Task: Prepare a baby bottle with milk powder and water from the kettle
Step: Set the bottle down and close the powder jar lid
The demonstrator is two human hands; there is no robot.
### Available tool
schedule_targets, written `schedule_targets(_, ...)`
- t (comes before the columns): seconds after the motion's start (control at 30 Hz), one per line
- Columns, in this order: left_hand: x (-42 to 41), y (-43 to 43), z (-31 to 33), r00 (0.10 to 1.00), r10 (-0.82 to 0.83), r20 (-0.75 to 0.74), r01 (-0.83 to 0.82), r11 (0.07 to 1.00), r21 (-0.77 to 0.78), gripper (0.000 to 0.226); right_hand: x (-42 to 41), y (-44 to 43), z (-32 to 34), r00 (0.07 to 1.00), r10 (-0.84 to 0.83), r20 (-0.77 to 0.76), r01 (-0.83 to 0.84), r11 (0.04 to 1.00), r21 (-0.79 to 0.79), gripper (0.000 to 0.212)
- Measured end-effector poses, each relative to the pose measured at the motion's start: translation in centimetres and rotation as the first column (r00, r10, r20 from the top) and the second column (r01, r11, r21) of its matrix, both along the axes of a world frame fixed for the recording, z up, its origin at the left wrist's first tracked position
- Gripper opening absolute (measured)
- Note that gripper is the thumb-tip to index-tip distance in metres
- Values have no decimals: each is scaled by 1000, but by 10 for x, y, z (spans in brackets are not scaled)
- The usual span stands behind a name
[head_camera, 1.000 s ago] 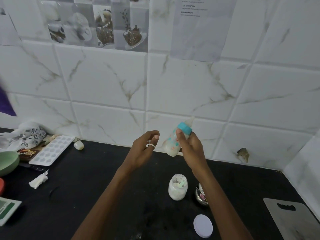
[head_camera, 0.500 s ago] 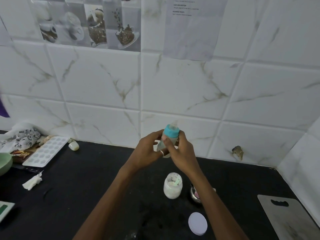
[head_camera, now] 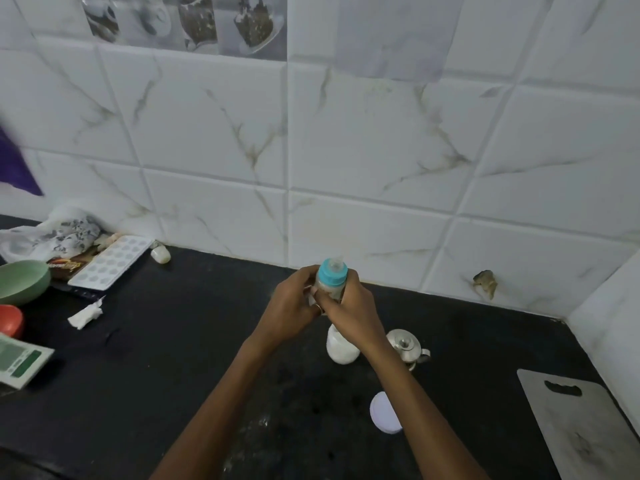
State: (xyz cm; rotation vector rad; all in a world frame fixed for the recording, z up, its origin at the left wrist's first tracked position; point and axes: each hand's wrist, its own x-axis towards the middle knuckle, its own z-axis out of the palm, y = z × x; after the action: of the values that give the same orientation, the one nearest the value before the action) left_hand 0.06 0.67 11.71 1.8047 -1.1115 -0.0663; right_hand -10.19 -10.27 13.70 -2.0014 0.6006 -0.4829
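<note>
The baby bottle point(head_camera: 331, 276), with a turquoise collar and clear teat, stands upright in the air above the black counter point(head_camera: 180, 344). Both hands wrap its body: my left hand point(head_camera: 290, 308) from the left, my right hand point(head_camera: 353, 311) from the right. White liquid shows just under the collar. Below my right wrist stands the white milk powder jar point(head_camera: 341, 349), partly hidden, with its white lid point(head_camera: 383, 417) lying flat nearer to me. A small steel kettle point(head_camera: 408, 346) sits just right of the jar.
A grey cutting board point(head_camera: 588, 431) lies at the right edge. At the left are a green bowl point(head_camera: 21, 280), a red bowl point(head_camera: 9, 320), a white mould tray point(head_camera: 110, 262), a crumpled tissue point(head_camera: 85, 315), a patterned cloth point(head_camera: 59, 233) and a green-and-white packet point(head_camera: 19, 363). Tiled wall stands behind.
My left hand, open and apart from the bottle a second ago, has closed on it. The bottle went from tilted in my right hand to upright between both hands, and lower.
</note>
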Motion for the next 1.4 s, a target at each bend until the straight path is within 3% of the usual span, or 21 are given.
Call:
schedule_targets(0.43,66,30,-68,1000,15,-18,-13,997,78,63,72,35,-66,995,-9,-102,17,997,80,57)
schedule_targets(0.83,111,48,-163,975,-38,-217,77,982,173,53,119,55,-160,964,-12,-264,48,990,130,59)
schedule_targets(1.4,112,51,-207,966,30,-259,48,956,288,58,121,56,-210,961,17,-275,18,992,126,64)
